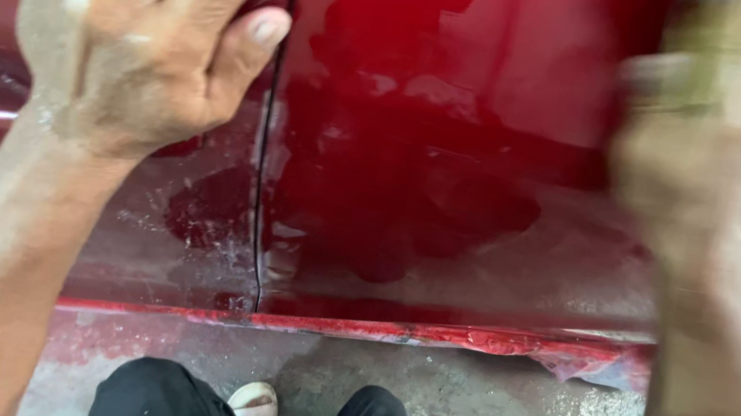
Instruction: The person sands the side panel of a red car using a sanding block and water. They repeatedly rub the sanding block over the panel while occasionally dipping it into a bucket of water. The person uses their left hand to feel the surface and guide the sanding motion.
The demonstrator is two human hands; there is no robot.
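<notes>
A glossy red car body panel [425, 126] fills the view, wet and streaked with pale residue. My left hand [135, 14] lies flat on it at the upper left, fingers spread, next to the dark vertical door gap [264, 169]. My right hand [703, 165] is at the upper right and heavily blurred. It seems closed on a greenish-yellow pad or block [713, 50] pressed to the panel, but the blur hides its shape.
Below the panel runs a red sill [430, 332] with peeling masking film [597, 365] at the right. The wet grey concrete floor [477, 410] lies underneath. My dark-trousered knees [163, 405] and a pale sandal [258, 412] show at the bottom.
</notes>
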